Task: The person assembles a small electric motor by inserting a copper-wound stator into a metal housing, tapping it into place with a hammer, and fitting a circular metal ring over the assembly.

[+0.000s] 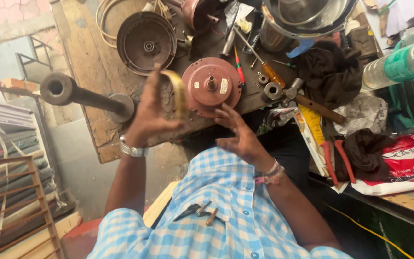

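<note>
1. My left hand (147, 112) grasps a curved yellowish strip (179, 91), pinched between thumb and fingers and held in the air above the bench (92, 62). The grip covers only the strip's lower end. Judgement: a thin, springy piece held this way could twist out and drop past the bench edge to the floor.

2. My right hand (239, 136) is released, fingers spread, holding nothing. Its fingertips reach the 6 o'clock rim of the red round motor housing (212, 86). Contact cannot be confirmed.

3. The housing sits near the front edge of the bench. Judgement: a push from the right hand could slide it off.

4. At 3 o'clock of the housing lie small loose bushings (263, 78), a screwdriver (259, 60) and a hammer (307, 100). Judgement: a sweeping wrist could scatter the small parts.

5. At 10 o'clock of the housing stands a dark round cover (146, 42); at 9 o'clock a heavy steel shaft (85, 96) overhangs the bench. Judgement: the left elbow could knock it.
</note>
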